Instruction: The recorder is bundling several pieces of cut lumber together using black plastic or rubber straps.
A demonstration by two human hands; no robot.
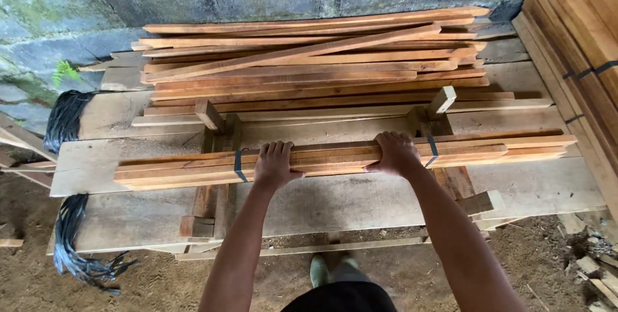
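Wood slat bundle (335, 156), two dark straps (239, 165): we clamp left hand (275, 165) and right hand (396, 153) over it, fingers curled; loose slats (309, 61) behind on the plank bench (360, 199).

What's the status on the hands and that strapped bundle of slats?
Left hand and right hand both gripping strapped slat bundle. Bundle lies level across wooden jig on plank bench. Loose slat pile behind, apart from it.

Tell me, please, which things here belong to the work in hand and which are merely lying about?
In hand:
- strapped bundle of slats, gripped by left hand and right hand
- wooden jig under it

Lying about:
- loose slat pile
- black strapping
- stacked boards
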